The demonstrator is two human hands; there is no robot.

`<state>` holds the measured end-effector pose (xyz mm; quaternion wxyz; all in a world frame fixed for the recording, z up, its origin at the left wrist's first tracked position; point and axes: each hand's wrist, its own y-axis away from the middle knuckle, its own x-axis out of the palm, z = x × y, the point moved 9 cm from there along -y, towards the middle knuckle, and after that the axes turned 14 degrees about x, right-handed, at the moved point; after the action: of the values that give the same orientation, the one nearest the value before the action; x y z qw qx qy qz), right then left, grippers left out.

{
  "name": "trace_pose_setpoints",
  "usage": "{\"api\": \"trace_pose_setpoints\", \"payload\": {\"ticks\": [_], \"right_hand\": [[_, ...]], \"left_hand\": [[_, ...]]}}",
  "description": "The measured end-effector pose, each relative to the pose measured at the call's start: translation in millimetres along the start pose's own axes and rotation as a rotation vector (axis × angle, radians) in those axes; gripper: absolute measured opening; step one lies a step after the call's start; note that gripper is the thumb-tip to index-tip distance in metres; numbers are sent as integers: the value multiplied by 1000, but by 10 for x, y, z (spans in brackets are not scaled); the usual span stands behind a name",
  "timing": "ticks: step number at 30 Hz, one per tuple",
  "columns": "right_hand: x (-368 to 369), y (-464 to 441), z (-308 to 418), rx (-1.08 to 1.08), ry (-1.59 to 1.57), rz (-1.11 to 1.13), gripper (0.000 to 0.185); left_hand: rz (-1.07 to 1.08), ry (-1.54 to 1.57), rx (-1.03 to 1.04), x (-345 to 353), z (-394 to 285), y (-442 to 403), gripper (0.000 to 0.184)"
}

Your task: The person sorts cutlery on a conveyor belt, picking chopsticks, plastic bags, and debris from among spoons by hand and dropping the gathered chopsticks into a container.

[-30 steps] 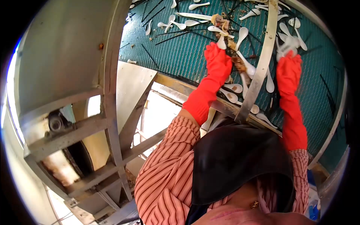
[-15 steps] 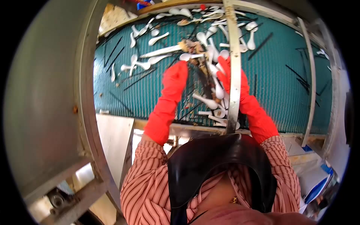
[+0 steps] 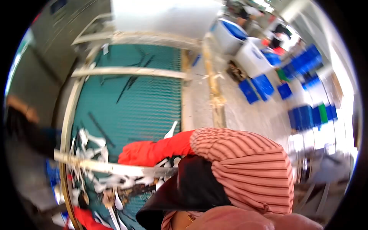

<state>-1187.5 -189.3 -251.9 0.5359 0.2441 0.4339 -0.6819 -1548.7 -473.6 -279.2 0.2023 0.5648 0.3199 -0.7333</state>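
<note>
My right hand [image 3: 134, 153], in a red rubber glove, reaches over the green ribbed belt [image 3: 142, 101] beside a metal crossbar [image 3: 115, 167]. Its fingers are smeared by motion, so a hold cannot be made out. White soup spoons [image 3: 96, 141] lie just beyond it, and one spoon [image 3: 171, 130] rests near the belt's edge. At the lower left a red glove, apparently my left hand [image 3: 90, 219], is partly cut off, its fingers unclear. Near it are a dark round object [image 3: 82, 200] and more white spoons [image 3: 118, 201] among food scraps.
Black chopsticks [image 3: 126, 89] lie farther along the belt, under a second crossbar [image 3: 130, 71]. A person's arm [image 3: 23, 108] shows at the left edge. White tubs [image 3: 251, 57] and blue crates [image 3: 303, 63] stand on the floor at right, with people behind.
My view has swung to the right, bringing the belt's far end and the room into sight. My left hand has shifted to the bottom left edge of the picture.
</note>
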Motion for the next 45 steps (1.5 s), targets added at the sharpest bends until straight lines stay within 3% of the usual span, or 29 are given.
{"api": "trace_pose_setpoints", "payload": {"ticks": [2, 11, 19, 25, 27, 30, 34, 38, 42, 43, 45], "right_hand": [[-224, 5, 177, 5, -16, 161, 49], [-221, -6, 189, 5, 7, 120, 51], [-220, 123, 162, -7, -44, 26, 55], [-216, 117, 106, -2, -60, 75, 58], [-347, 123, 128, -24, -75, 1, 58], [-370, 36, 204, 43, -151, 140, 57], [-503, 224, 281, 311, -246, 529, 56], [-852, 679, 320, 517, -272, 734, 55], [-1012, 1198, 54, 698, -183, 598, 54], [-916, 1272, -135, 675, -150, 382, 47], [-964, 1502, -243, 638, -88, 238, 42]], "left_hand": [[26, -25, -24, 63, -30, -108, 63], [-57, 79, -130, -138, -150, 159, 60], [-181, 402, -247, -680, -805, 980, 57], [-151, 595, -362, -922, -1283, 1498, 55], [-135, 651, -385, -981, -1433, 1601, 54], [-120, 733, -381, -1064, -1817, 1669, 54], [-79, 854, -319, -1167, -2466, 1618, 53], [-62, 966, -247, -1281, -2970, 1553, 52], [-30, 1069, -170, -1367, -3400, 1505, 51], [-29, 1090, -159, -1389, -3476, 1496, 51], [-23, 1124, -142, -1440, -3593, 1498, 51]]}}
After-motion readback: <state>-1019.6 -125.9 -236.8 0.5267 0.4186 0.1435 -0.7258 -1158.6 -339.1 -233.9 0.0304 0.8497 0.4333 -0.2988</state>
